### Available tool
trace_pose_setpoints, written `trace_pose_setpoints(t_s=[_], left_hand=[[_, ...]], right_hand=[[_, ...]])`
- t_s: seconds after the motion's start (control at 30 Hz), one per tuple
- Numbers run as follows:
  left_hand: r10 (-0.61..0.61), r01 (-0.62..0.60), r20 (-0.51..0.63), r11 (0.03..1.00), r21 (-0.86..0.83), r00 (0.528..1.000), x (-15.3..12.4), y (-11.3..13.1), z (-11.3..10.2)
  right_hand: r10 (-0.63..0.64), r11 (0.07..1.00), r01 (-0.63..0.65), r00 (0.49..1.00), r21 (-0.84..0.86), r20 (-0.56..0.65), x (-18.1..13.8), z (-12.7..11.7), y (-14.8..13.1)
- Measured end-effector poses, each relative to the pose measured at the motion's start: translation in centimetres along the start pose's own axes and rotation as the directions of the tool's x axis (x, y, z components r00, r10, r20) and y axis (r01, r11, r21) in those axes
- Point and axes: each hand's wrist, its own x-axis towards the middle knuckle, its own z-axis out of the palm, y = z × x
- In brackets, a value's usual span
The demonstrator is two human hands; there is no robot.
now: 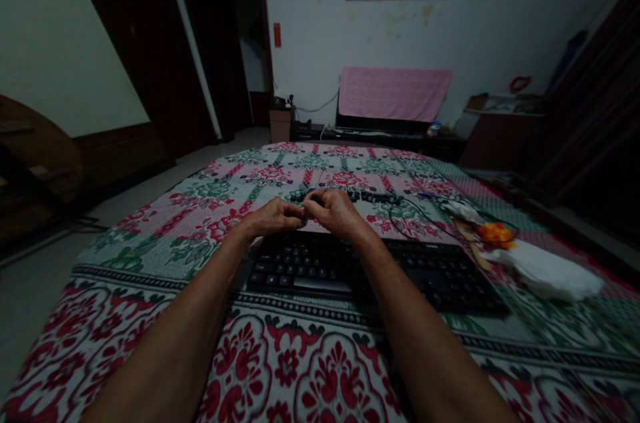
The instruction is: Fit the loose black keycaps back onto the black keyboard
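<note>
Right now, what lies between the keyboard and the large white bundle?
The head view shows a tan strip between the keyboard and white bundle; its exact nature is unclear.

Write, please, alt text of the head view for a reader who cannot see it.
A person's left hand and right hand are close together near the far edge of a black keyboard; what, if anything, they hold is too dim to tell. The keyboard lies on a floral cloth, with a row of small dark pieces beyond it.

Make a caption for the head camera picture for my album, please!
Left hand and right hand close together at the far edge of a black keyboard, on a flowery cloth.
</note>
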Motion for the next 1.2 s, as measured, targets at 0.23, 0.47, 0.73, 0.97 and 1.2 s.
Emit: trace_pose_setpoints(t_s=[0.23, 0.47, 0.73, 0.97, 1.2], left_hand=[[0.164, -0.055, -0.176, 0.862, 0.505, 0.971, 0.9, -1.4, 0.6], [0.055, 0.161, -0.281, 0.706, 0.689, 0.958, 1.3, -2.9, -0.1], [-0.148, 0.379, -0.476, 0.816, 0.437, 0.867, 0.7, -6.2, -1.3], [-0.100, 0.286, -0.397, 0.849, 0.445, 0.912, 0.3, -6.4, -1.7], [-0.127, 0.322, -0.397, 0.818, 0.477, 0.909, 0.4, -6.7, -2.0]], right_hand=[[0.017, 0.996, -0.022, 0.998, -0.084, -0.058, 0.1, 0.9, 0.5], [0.068, 0.979, -0.104, 0.976, -0.172, -0.205, 0.4, 2.0, 0.9], [0.153, 0.941, -0.197, 0.973, -0.276, -0.172, 0.2, 1.9, 3.0], [0.259, 0.903, -0.277, 0.961, -0.328, -0.096, 0.0, 2.1, 3.9], [0.297, 0.875, -0.300, 0.953, -0.379, -0.068, 0.0, 1.8, 3.9]])
